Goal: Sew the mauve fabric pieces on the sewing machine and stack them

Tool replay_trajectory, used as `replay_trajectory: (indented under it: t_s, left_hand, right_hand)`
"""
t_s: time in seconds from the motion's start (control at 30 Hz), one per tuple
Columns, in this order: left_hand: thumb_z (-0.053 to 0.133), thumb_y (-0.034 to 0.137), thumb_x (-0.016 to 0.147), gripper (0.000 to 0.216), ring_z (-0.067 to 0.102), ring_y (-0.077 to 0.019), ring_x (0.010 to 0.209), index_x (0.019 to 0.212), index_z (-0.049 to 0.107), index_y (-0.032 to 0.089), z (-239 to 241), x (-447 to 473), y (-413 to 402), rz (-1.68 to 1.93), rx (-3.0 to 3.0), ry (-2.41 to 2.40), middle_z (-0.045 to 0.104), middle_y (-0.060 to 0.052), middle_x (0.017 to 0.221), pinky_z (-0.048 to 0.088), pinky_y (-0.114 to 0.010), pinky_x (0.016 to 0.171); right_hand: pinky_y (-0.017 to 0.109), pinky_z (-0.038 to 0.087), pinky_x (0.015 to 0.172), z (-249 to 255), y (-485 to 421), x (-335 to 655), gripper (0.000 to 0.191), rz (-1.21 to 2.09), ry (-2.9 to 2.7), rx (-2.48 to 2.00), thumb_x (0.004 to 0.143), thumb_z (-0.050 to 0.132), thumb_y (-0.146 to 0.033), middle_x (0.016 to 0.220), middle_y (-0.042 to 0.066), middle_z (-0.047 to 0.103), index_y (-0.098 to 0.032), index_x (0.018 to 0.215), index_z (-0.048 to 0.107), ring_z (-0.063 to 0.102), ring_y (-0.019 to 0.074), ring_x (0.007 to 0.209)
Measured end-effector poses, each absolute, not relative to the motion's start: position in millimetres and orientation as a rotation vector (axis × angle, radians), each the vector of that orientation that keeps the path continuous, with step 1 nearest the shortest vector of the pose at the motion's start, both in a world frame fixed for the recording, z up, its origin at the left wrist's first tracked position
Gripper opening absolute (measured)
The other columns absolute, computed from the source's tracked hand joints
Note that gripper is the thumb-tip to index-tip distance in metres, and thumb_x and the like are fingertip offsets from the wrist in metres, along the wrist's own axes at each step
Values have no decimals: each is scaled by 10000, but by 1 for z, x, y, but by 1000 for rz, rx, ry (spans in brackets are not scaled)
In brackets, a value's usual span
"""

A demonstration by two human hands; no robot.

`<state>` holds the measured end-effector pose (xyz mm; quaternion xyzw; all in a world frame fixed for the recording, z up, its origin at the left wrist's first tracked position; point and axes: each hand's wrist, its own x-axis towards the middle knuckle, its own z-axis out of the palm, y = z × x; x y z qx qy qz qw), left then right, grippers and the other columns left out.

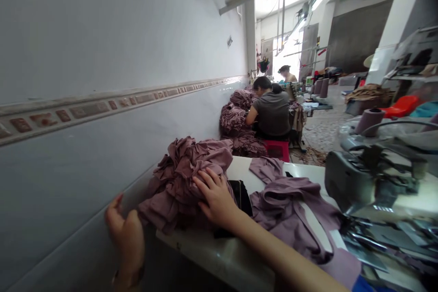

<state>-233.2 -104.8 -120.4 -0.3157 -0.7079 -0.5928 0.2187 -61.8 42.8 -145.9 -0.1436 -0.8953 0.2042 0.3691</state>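
A heap of mauve fabric pieces (181,178) lies bunched on the corner of the white table (239,163) beside the wall. My right hand (217,196) rests on the right side of this heap, its fingers spread over the cloth. Left of the heap, my left hand (126,232) is held up near the wall, thumb and fingers apart, with nothing in it. Under my right wrist a black item (241,194) is partly hidden. More mauve fabric (284,205) is spread loosely to the right of my forearm, with a smaller mauve piece (267,169) behind it.
A sewing machine (359,178) stands at the right of the table, with a thread cone (369,121) behind it. Ahead, a co-worker (273,112) sits on a pink stool (278,149) beside large fabric piles (236,118). The tiled wall (85,182) bounds the left.
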Motion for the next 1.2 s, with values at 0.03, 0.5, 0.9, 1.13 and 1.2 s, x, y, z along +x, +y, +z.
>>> replay_trajectory:
  t_s: [0.03,0.5,0.9,1.13,1.2]
  left_hand:
    - [443,143,881,423,533,-247,1190,1287,518,235,-112,-224,-98,-1591,-982,-1945,567,-66,1251,434,-452,1036]
    - [457,129,849,186,600,-197,1012,926,618,182,-86,-183,17,-701,-2285,-1868,671,-73,1026,457,-330,960]
    - [370,138,914,247,591,-182,1005,1032,584,175,-74,-186,31,-721,-1996,-1924,643,-76,1038,456,-298,925]
    - [477,145,839,163,566,-264,990,888,630,115,-83,-178,64,-331,-1932,-2037,628,-147,963,441,-382,897]
    - [486,151,836,207,568,-273,1014,964,640,100,-84,-174,65,-272,-1899,-2057,633,-169,1010,440,-382,890]
  right_hand:
    - [674,170,1102,-148,40,-62,789,436,-2343,-410,738,643,-129,1553,145,360,-249,1470,377,183,369,1448]
    - [458,489,923,-152,111,-18,353,1068,-1617,-541,945,371,-352,977,96,731,-217,1065,674,637,271,994]
    - [483,343,1094,-166,58,-42,361,901,-1754,-391,840,596,-200,1313,107,614,-240,1188,683,485,293,1246]
    - [430,498,929,-152,94,-31,285,812,-1856,-470,939,458,-210,1052,88,738,-222,1080,706,654,255,1007]
    - [419,513,898,-135,121,-39,292,817,-1896,-449,926,462,-175,1014,77,745,-211,1098,694,670,244,953]
